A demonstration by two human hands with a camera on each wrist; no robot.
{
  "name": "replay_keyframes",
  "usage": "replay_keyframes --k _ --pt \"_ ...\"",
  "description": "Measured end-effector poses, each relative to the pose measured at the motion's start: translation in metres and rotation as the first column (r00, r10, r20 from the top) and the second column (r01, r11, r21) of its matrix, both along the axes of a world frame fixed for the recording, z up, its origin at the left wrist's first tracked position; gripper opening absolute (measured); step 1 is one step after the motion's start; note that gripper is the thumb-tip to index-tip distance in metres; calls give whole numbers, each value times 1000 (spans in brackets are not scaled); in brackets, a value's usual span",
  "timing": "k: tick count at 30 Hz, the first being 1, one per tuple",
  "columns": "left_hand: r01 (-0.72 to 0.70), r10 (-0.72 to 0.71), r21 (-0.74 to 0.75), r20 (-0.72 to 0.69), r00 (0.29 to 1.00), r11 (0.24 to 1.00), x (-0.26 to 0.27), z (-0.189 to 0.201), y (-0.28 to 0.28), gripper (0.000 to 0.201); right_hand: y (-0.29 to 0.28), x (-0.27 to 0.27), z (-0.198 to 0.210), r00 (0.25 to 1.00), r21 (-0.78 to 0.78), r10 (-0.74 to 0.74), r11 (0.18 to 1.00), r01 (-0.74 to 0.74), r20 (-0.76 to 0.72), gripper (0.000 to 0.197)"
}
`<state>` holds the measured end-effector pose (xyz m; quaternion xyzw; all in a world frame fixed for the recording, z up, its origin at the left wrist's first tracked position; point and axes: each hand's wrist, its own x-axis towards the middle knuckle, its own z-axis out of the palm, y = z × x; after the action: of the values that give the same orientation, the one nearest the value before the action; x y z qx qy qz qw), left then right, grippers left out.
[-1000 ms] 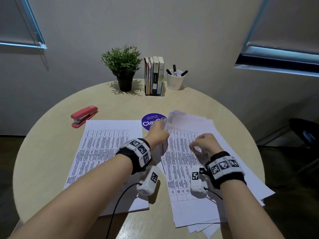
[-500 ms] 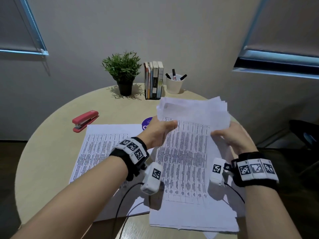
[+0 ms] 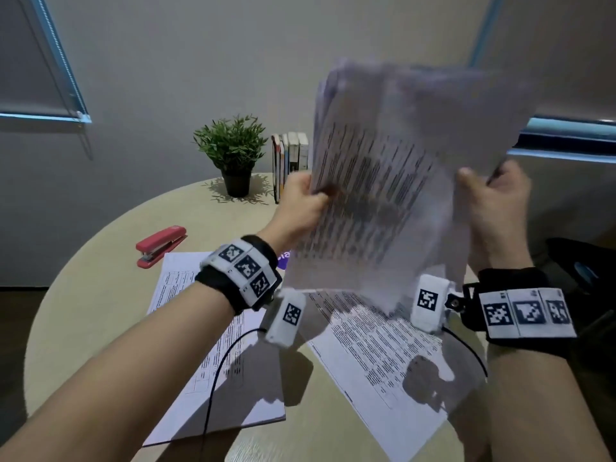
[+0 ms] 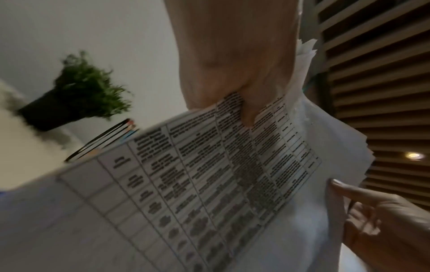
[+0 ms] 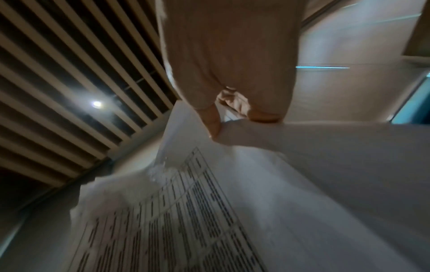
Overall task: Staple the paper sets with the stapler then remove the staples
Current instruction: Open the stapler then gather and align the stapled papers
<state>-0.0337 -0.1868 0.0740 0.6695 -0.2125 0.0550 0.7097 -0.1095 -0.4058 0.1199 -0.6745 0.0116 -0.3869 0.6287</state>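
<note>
Both hands hold one stack of printed papers (image 3: 383, 181) up in the air above the round table (image 3: 83, 311). The left hand (image 3: 300, 208) pinches the left side of the stack, with the thumb on the front page. The right hand (image 3: 490, 201) grips the right side the same way. The pages look blurry, and their top edges do not line up.

The red stapler (image 3: 160, 246) lies on the table, off to the left, and nobody is touching it. Two more paper sets lie flat on the table, one under the left arm (image 3: 233, 378) and one under the raised stack (image 3: 376, 355).

I think the pages need to be tapped even before stapling. If the grip is loose, some sheets could slip out and fall. If the edges stay messy, the staple might miss some pages. A low swing could also knock the plant (image 3: 233, 151) or the books (image 3: 290, 155).
</note>
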Motion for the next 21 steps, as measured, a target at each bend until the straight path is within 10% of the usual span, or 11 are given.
replay_keyframes --k 3,7,16,21 --pt "-45 49 -27 146 988 999 1 25 2 20 1 6 5 995 27 27 999 -29 94 27" --pt "7 -6 41 -6 1000 999 -2 8 8 35 5 17 -29 987 -46 74 996 -81 -145 26" --pt "-299 220 -285 -278 935 911 9 -11 14 26 11 23 -114 767 340 85 923 180 -636 111" --pt "-294 48 -413 -510 859 862 20 -25 22 37 21 19 -125 739 757 536 652 -55 -408 11"
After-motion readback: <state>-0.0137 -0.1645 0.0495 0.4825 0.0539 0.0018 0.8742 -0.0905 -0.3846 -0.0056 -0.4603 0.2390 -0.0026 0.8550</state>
